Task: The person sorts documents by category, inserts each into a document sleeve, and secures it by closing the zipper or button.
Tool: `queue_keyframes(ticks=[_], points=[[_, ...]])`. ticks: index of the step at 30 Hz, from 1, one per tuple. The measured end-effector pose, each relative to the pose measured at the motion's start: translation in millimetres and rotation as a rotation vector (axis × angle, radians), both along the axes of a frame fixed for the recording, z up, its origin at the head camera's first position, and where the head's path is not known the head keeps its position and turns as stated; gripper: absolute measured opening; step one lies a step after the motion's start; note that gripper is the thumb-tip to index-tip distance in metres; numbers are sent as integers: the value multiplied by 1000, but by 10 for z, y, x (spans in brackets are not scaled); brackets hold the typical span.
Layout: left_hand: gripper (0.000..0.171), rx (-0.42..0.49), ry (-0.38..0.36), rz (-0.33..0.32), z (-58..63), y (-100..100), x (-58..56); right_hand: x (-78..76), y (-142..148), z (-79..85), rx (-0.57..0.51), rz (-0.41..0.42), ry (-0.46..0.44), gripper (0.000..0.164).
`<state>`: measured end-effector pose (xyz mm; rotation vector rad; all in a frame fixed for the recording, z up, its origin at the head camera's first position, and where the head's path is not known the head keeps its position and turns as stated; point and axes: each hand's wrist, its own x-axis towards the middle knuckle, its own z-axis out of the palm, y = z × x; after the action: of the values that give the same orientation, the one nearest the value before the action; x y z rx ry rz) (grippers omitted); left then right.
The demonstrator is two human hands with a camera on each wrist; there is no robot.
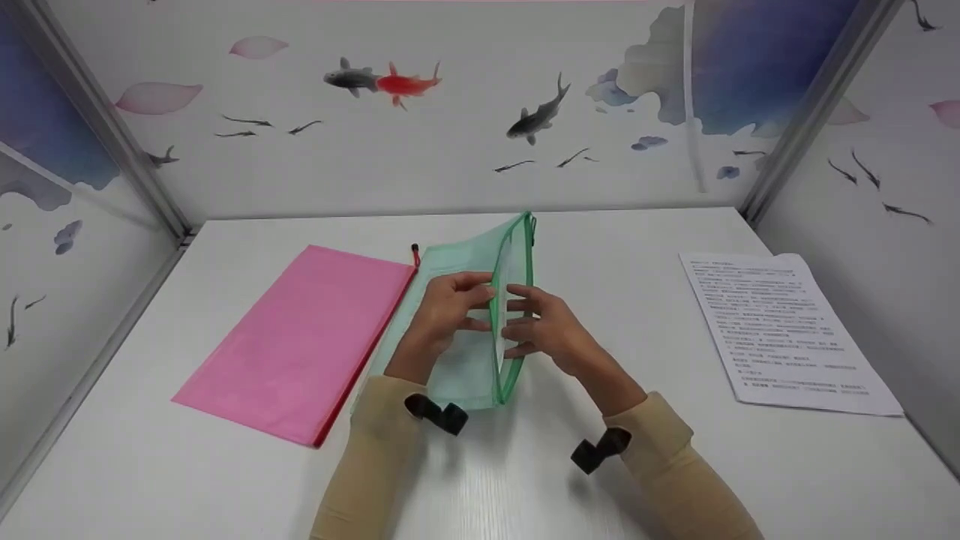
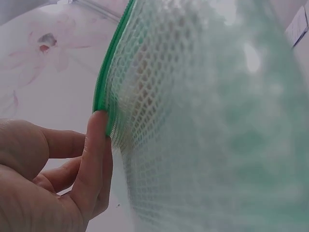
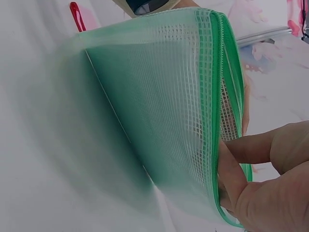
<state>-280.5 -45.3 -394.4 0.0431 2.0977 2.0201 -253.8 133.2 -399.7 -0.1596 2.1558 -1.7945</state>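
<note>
A green translucent mesh zipper bag [image 1: 457, 367] stands on edge, its mouth spread apart. My left hand [image 1: 450, 309] pinches the left green zipper edge, a fingertip lying over the strip in the left wrist view. At the mouth is my right hand [image 1: 551, 330], its fingers [image 3: 232, 169] reaching in past the right zipper edge [image 3: 216, 96]. Those fingertips are partly hidden behind the mesh. A pink zipper bag [image 1: 300, 337] with a red zipper lies flat to the left of the green one.
Printed sheets [image 1: 787, 337] lie at the right of the white table [image 1: 622, 255]. White panels [image 1: 465, 165] with painted fish stand around the back and sides. Each wrist bears a black camera mount [image 1: 600, 450].
</note>
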Motion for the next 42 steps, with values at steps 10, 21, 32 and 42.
queue_keyframes(ticks=[10,21,32,42], points=[[34,10,4,-11,12,-21,-19,-1,76,83,-28,-32,17,68],[34,14,-23,-3,38,-49,-32,-2,181,175,-61,-8,66,62],[33,26,-18,1,42,-54,-31,-17,199,211,-49,-31,117,51],[30,35,-31,-16,27,-47,-21,-128,131,253,71,-115,189,38]])
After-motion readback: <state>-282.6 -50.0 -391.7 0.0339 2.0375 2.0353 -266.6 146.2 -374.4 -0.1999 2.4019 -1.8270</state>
